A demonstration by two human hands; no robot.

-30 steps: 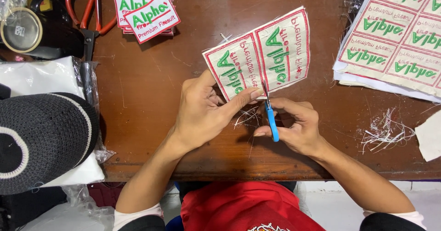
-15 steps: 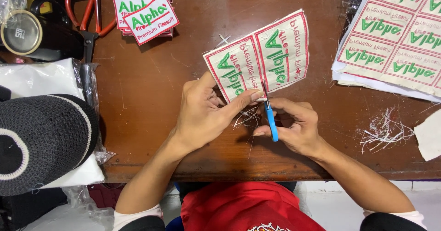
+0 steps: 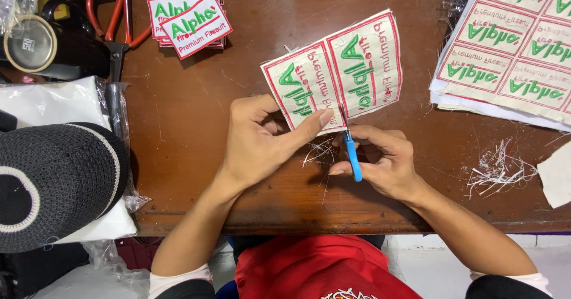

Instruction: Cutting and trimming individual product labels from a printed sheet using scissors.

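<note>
Brown wooden desk: left hand pinches white embroidered two-patch strip; right hand grips blue-handled snips; a wandering cut could nick the red border.

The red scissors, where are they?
In the head view, the red scissors lie at the table's far left, beside the stack of cut patches and a tape roll.

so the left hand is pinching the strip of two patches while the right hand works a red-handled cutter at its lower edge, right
Not quite: the cutter in the right hand has a blue handle, not red, as the head view shows. The red-handled scissors lie untouched at the far left. The left hand does pinch the strip of two patches.
</note>
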